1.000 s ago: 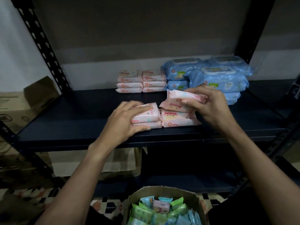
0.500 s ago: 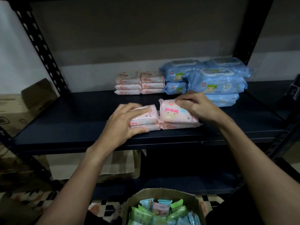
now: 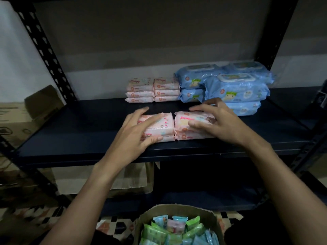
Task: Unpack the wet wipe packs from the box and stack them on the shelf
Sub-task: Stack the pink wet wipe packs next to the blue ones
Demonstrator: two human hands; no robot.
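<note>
Pink packs are already laid out on the shelf (image 3: 70,137) in two groups. At the back, centre of the frame, two short piles of pink packs (image 3: 153,90) stand side by side, three high each as far as can be seen. Just right of them, blue packs (image 3: 235,87) with lids are stacked, larger and piled in the upper right of the frame. Nearer the front edge, two more pink piles (image 3: 169,127) are being formed, touching each other; each appears to be two or three packs high.

The left hand (image 3: 136,137) is laid over the left front pile, fingers (image 3: 152,119) spread wide across its top and its near side, pressed on it rather than closed round it. The right hand (image 3: 217,124) is laid the same way on the right front pile, fingers spread and flat, thumb against the near face. Nothing is gripped or lifted by either hand; the piles seem to be squared up.

At the bottom centre of the frame the box (image 3: 215,220) is seen open and well filled: green, blue and one pink pack (image 3: 175,225) are stood on end in it. How deep the box goes cannot be told.

By this showing, the task is judged partly done: several piles are shelved, while much is left in the box to be carried up and stacked.
</note>
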